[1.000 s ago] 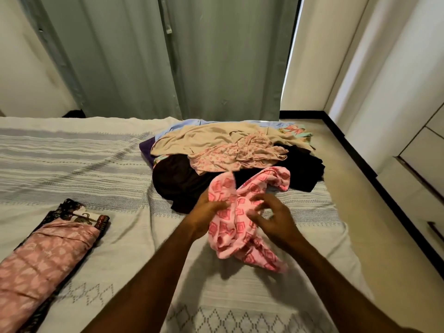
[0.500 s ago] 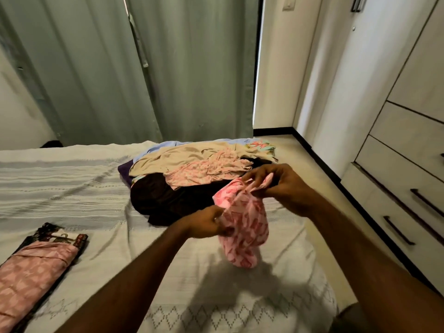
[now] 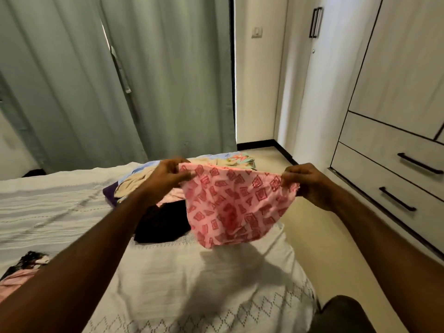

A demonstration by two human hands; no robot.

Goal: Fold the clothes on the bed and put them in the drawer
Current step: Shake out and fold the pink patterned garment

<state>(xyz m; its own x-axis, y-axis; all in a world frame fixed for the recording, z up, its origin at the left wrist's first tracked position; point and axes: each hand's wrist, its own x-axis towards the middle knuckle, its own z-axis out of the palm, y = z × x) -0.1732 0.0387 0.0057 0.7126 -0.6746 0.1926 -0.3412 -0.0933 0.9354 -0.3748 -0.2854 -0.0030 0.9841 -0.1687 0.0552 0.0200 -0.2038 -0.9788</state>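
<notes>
A small pink garment with a red square print (image 3: 230, 205) hangs spread out in the air above the bed (image 3: 168, 284). My left hand (image 3: 165, 179) pinches its upper left corner and my right hand (image 3: 305, 183) pinches its upper right corner. Behind it a pile of unfolded clothes (image 3: 153, 212) lies on the bed, with black, beige, purple and light blue pieces, partly hidden by my arm and the garment. At the right stands a wardrobe with two closed drawers (image 3: 394, 179).
A folded pink garment on a dark patterned one (image 3: 21, 270) lies at the bed's left edge. Green curtains (image 3: 120, 80) hang behind the bed. Beige floor (image 3: 319, 236) runs between bed and wardrobe. My knee (image 3: 343, 313) shows at the bottom right.
I have lifted the bunched pink garment off the bed and pulled it open between both hands. My view has tilted up and to the right, bringing the drawers into sight.
</notes>
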